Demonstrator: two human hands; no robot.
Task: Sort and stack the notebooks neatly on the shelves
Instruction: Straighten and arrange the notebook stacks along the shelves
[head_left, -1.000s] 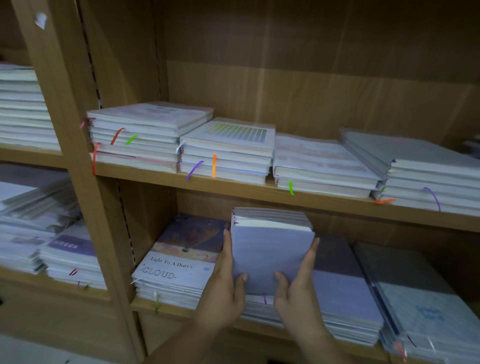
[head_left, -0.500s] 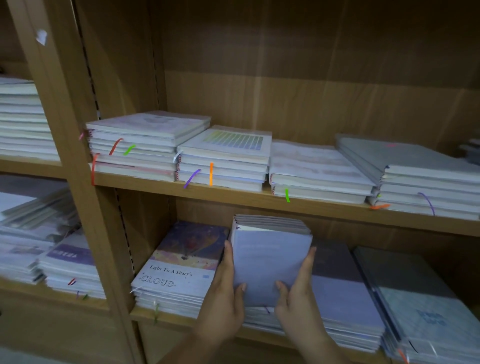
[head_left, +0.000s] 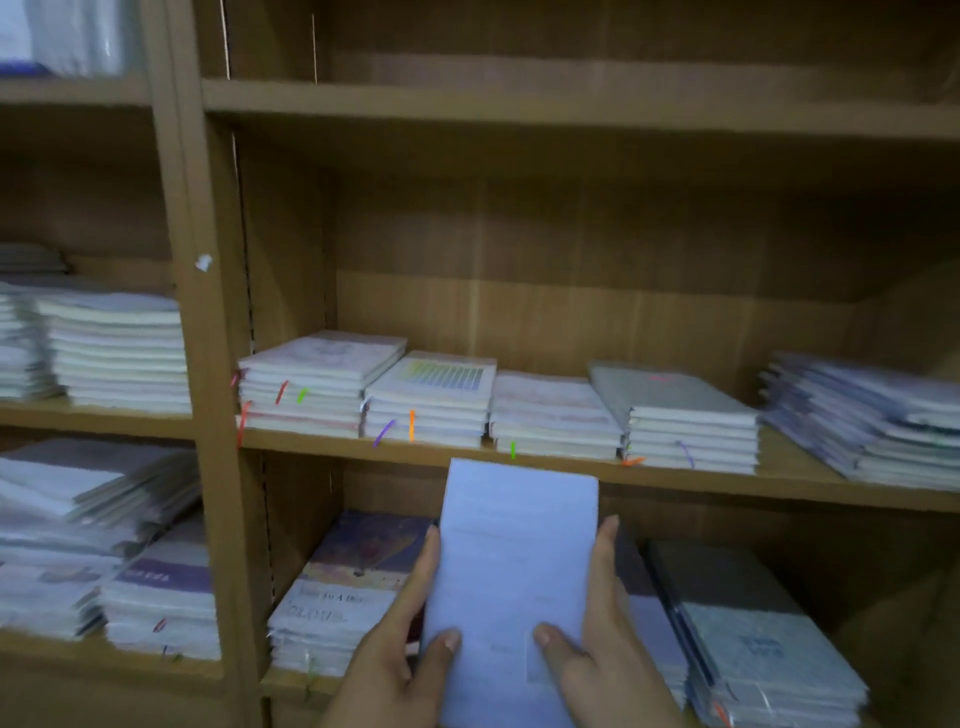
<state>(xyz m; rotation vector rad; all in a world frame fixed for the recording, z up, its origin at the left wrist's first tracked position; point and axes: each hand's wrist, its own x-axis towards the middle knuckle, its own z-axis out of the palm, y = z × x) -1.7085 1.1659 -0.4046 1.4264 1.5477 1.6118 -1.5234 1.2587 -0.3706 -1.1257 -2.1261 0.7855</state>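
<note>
I hold a pale lilac stack of notebooks upright in front of the lower shelf, its top edge reaching the middle shelf board. My left hand grips its left side, thumb on the cover. My right hand grips its right side, thumb on the cover. The middle shelf carries several flat notebook piles: a white pile, a pile with a coloured grid cover, a pinkish pile, a grey-covered pile.
On the lower shelf lie a "CLOUD" cover pile at left and a dark grey-blue pile at right. A slanted lilac pile sits far right on the middle shelf. The left bay holds more piles. The top shelf board spans above.
Both hands have lifted the lilac stack off the lower pile and up toward me. My view has tilted upward, showing the top shelf.
</note>
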